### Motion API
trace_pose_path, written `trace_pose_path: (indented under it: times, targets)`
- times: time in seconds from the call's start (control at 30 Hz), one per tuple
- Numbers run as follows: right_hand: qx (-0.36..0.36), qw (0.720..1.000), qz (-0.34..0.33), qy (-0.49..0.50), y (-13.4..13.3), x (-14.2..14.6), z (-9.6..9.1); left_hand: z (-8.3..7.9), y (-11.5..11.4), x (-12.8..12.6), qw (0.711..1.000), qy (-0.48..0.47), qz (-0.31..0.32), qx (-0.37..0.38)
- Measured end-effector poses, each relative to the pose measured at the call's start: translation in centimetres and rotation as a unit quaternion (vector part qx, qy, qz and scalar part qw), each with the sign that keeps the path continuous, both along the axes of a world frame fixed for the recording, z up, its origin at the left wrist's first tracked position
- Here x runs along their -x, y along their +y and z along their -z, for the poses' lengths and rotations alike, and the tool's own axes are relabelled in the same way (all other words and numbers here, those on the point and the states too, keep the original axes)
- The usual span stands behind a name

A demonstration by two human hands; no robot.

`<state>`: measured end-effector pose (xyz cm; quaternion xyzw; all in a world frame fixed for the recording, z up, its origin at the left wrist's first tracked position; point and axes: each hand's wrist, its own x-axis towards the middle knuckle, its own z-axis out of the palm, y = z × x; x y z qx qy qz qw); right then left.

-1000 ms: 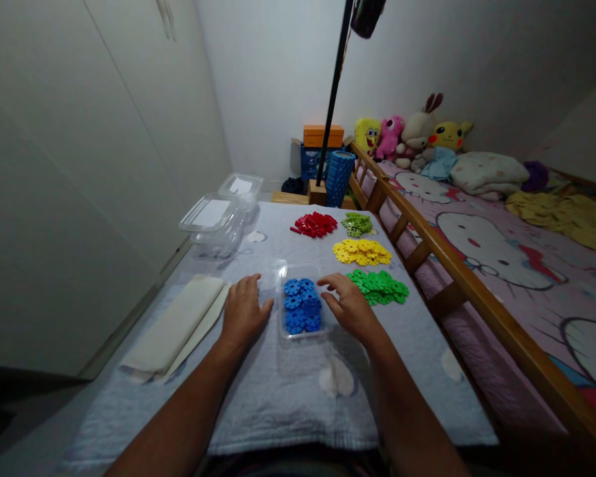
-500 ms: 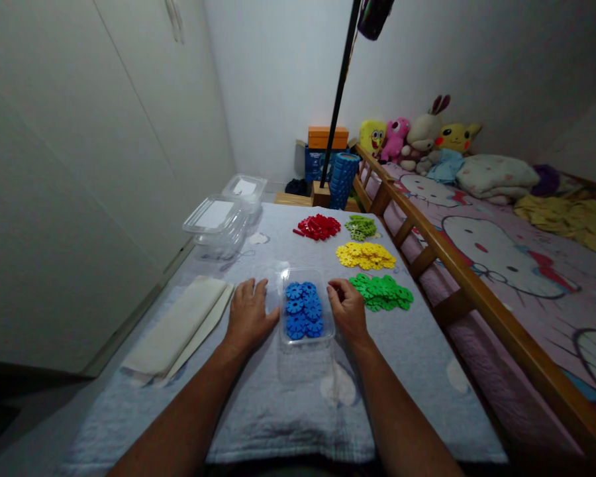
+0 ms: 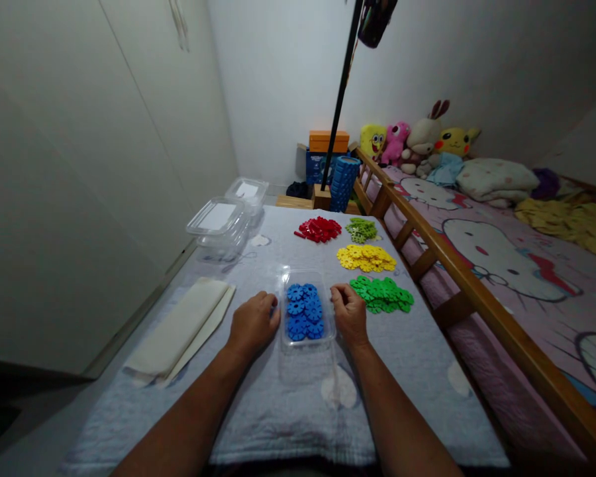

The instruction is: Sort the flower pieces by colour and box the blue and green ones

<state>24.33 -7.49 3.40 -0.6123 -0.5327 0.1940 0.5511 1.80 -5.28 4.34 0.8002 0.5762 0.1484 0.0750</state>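
A clear plastic container stands on the cloth in front of me, with blue flower-shaped discs overlapping in two columns inside. My left hand rests at the container's left side, fingers curled in and nothing seen in them. On the other side, my right hand lies closed in a loose fist close to the container wall; I see nothing in it. Just right of that hand is a pile of green discs. Yellow discs lie beyond the green ones.
Farther back are red pieces and light green pieces. Stacked clear containers stand at the table's back left. A folded cream cloth lies at left. A wooden bed rail runs along the right; a black pole rises behind.
My left hand's spread fingers have curled in, and the hand sits closed by the container. My right hand stays closed in nearly the same place. The blue discs have not moved.
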Motion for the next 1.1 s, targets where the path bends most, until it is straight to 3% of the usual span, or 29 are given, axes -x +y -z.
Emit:
trace_pose_path:
  times: [0.3, 0.7, 0.93, 1.0, 1.1]
  targets:
    - [-0.006, 1.000, -0.006, -0.010, -0.3, -0.2, -0.2, 0.4, 0.8, 0.8, 0.997, 0.005, -0.025, -0.076]
    - [-0.006, 1.000, -0.004, -0.006, -0.2, 0.1, -0.2, -0.5, 1.8, 1.4, 0.970, -0.186, -0.094, -0.129]
    - [-0.032, 0.999, 0.015, -0.027, -0.3, -0.2, -0.3, -2.4, 1.3, 1.6, 0.915, -0.380, -0.048, -0.126]
    - [-0.047, 0.998, 0.027, -0.044, -0.3, -0.3, -0.6, -3.3, 0.7, 1.4, 0.889, -0.450, -0.028, -0.087]
    - [-0.072, 0.994, 0.042, -0.064, -0.4, -0.4, -1.2, -4.5, -0.2, 1.1, 0.834, -0.550, -0.008, 0.035]
